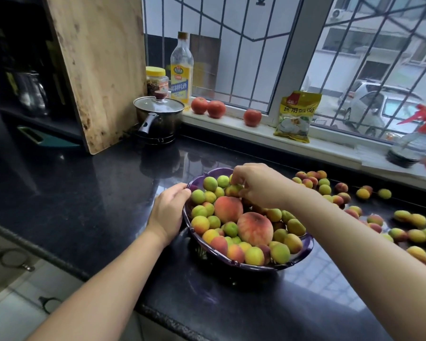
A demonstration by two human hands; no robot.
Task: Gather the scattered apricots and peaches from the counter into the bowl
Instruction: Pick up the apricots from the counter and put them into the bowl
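2 peaches (255, 228), 1 bowl (303, 257), 3 tomatoes (216, 109), approx. 30 loose apricots (325, 189).

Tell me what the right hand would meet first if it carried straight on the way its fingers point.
The right hand points down into the bowl, so it would likely meet the small fruit at its fingertips, which it already seems to touch; depth is unclear.
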